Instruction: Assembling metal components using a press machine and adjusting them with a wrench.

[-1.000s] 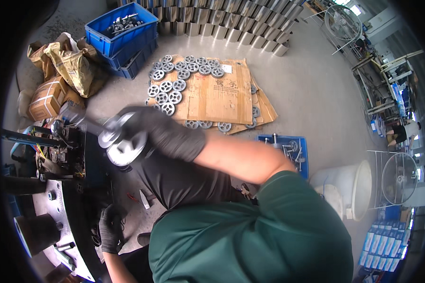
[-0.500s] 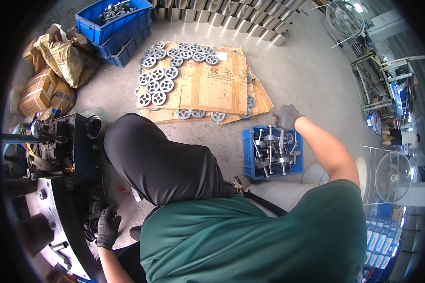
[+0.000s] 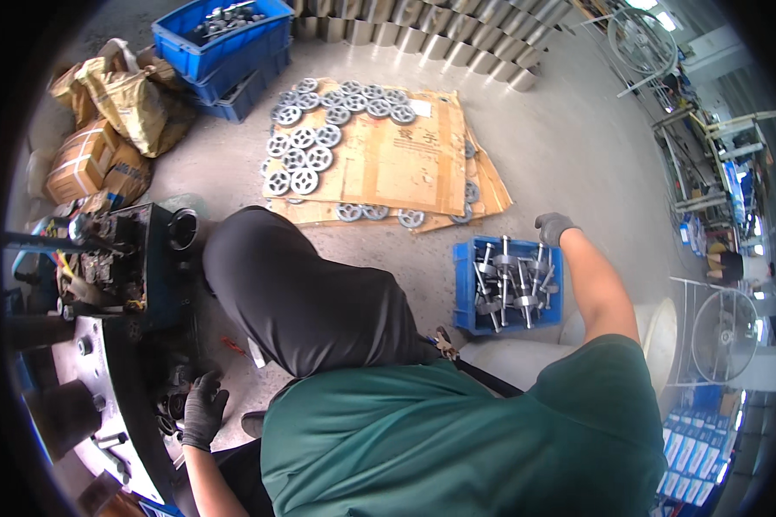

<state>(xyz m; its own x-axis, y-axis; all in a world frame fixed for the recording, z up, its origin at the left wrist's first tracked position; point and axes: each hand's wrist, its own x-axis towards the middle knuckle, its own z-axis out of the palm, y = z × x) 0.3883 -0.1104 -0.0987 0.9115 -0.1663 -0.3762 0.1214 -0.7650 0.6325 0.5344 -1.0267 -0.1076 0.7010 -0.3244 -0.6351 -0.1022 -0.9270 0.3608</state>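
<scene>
Parts near right fingers

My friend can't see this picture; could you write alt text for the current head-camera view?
A person's gloved right hand is near the far right corner of a blue crate holding metal rod parts, while their gloved left hand is beside dark machinery. Farther off, spoked metal wheels lie on flattened cardboard.

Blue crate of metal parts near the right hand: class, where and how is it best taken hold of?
Probably by the left and right rims of the blue crate, coming from outside and above: it stands upright with its rim exposed, while metal parts with long shafts crowd the inside.
</scene>
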